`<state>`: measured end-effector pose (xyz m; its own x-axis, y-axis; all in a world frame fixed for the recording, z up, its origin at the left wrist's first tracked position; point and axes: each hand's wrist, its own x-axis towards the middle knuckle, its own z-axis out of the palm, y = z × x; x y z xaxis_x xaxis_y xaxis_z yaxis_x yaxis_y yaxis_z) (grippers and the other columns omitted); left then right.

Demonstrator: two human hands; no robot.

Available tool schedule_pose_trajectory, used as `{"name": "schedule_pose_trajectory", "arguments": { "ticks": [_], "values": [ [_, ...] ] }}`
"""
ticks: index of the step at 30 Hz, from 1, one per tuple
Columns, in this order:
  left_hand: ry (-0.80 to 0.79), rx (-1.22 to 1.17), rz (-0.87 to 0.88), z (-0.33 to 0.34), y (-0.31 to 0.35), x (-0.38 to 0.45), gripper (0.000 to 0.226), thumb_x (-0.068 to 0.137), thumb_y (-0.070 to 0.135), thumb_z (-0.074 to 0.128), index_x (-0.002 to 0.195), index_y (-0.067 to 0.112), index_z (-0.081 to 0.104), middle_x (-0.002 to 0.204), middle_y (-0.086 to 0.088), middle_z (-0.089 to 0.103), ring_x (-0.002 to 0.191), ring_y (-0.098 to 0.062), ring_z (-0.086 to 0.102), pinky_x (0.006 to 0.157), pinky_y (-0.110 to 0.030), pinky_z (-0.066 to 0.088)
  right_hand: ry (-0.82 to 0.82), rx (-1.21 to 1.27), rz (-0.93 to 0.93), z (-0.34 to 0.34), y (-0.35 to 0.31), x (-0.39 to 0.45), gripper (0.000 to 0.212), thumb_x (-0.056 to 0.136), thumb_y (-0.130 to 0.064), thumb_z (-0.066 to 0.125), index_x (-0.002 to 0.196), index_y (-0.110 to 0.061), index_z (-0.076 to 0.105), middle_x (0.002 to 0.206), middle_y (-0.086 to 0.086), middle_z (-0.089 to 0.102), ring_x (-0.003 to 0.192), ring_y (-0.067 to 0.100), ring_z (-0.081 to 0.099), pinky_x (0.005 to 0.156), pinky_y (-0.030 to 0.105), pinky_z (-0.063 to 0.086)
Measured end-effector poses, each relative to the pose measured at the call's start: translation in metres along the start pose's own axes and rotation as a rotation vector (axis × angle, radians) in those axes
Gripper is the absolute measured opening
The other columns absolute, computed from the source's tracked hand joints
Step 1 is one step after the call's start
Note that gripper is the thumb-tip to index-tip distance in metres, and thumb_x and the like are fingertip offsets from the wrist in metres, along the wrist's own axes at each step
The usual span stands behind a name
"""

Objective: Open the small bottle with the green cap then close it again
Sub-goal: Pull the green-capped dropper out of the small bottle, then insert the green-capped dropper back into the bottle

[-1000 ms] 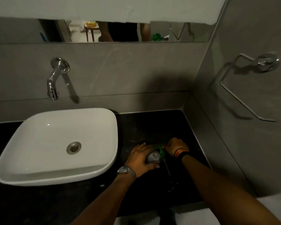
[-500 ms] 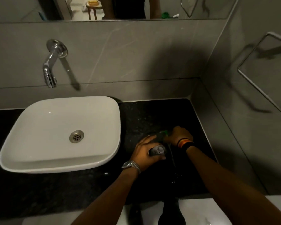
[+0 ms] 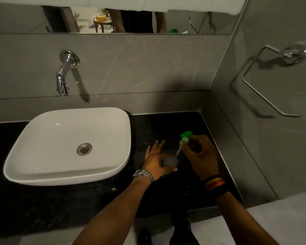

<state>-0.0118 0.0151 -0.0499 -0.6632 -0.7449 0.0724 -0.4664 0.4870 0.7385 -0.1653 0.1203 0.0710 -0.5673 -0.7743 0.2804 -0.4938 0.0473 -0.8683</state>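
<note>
Half the job looks done from the head view: the right hand [image 3: 198, 152] pinches the green pump cap [image 3: 185, 137] lifted clear, its dip tube [image 3: 178, 152] slanting down towards the small bottle [image 3: 169, 160]. That bottle stands on the black counter [image 3: 95, 200] beside the white basin [image 3: 113, 131], steadied by the left hand [image 3: 157, 160], thumb curled round it and fingers spread. Closing remains, I judge: tube back in, cap turned tight.

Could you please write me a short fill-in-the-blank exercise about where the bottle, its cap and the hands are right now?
1. The green cap is held in the ____ hand.
2. The left hand steadies the bottle on the black ____.
3. The cap with its tube is ____ the bottle, so the bottle is open.
4. The basin lies to the ____ of both hands.

Missing words: right; counter; off; left
</note>
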Motion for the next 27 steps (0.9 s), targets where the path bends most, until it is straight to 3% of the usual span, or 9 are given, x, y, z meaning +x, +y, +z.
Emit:
{"name": "schedule_pose_trajectory", "arguments": {
  "ticks": [5, 9, 14, 21, 24, 27],
  "values": [
    [0.000, 0.030, -0.008, -0.002, 0.007, -0.002, 0.058, 0.066, 0.072, 0.069, 0.119, 0.050, 0.061, 0.165, 0.006, 0.019, 0.153, -0.014, 0.001, 0.121, -0.043, -0.007, -0.188, -0.102, 0.020, 0.020, 0.036, -0.015, 0.028, 0.077, -0.040, 0.074, 0.097, -0.022, 0.068, 0.106, -0.007, 0.054, 0.097, 0.009, 0.061, 0.084, 0.026, 0.054],
    [-0.012, 0.073, -0.024, -0.002, 0.007, -0.001, 0.050, 0.073, 0.058, 0.070, 0.119, 0.040, 0.066, 0.165, 0.004, 0.020, 0.154, -0.018, 0.003, 0.122, -0.048, -0.003, -0.286, -0.279, 0.024, 0.031, 0.057, -0.024, 0.026, 0.075, -0.034, 0.077, 0.094, -0.019, 0.070, 0.112, -0.003, 0.054, 0.108, 0.017, 0.054, 0.094, 0.038, 0.052],
    [-0.030, 0.103, -0.041, -0.002, 0.006, 0.003, 0.047, 0.078, 0.048, 0.074, 0.123, 0.038, 0.064, 0.164, 0.007, 0.020, 0.154, -0.016, 0.000, 0.122, -0.047, -0.005, -0.239, -0.406, -0.002, 0.035, 0.051, -0.018, 0.026, 0.070, -0.049, 0.074, 0.068, -0.032, 0.054, 0.103, -0.005, 0.055, 0.099, 0.015, 0.052, 0.087, 0.038, 0.052],
    [-0.038, 0.064, -0.034, -0.003, 0.006, 0.002, 0.048, 0.074, 0.050, 0.076, 0.119, 0.037, 0.066, 0.164, 0.006, 0.023, 0.153, -0.017, 0.001, 0.121, -0.049, -0.005, -0.277, -0.547, 0.012, 0.036, 0.049, -0.009, 0.034, 0.069, -0.057, 0.073, 0.063, -0.031, 0.052, 0.095, -0.005, 0.055, 0.095, 0.017, 0.054, 0.085, 0.039, 0.047],
    [-0.040, 0.084, -0.038, -0.003, 0.007, 0.002, 0.049, 0.075, 0.048, 0.077, 0.120, 0.034, 0.066, 0.164, 0.004, 0.023, 0.154, -0.019, 0.002, 0.121, -0.050, -0.004, -0.288, -0.604, 0.032, 0.037, 0.049, -0.007, 0.035, 0.069, -0.063, 0.070, 0.072, -0.031, 0.056, 0.103, -0.004, 0.054, 0.101, 0.019, 0.052, 0.087, 0.040, 0.046],
    [-0.045, 0.085, -0.032, -0.004, 0.007, 0.001, 0.050, 0.075, 0.050, 0.074, 0.123, 0.036, 0.064, 0.164, 0.003, 0.023, 0.154, -0.020, 0.002, 0.121, -0.051, -0.004, -0.371, -0.469, 0.052, 0.036, 0.051, -0.009, 0.049, 0.073, -0.053, 0.074, 0.113, -0.027, 0.067, 0.131, -0.001, 0.050, 0.123, 0.021, 0.044, 0.103, 0.040, 0.044]
  ]
}}
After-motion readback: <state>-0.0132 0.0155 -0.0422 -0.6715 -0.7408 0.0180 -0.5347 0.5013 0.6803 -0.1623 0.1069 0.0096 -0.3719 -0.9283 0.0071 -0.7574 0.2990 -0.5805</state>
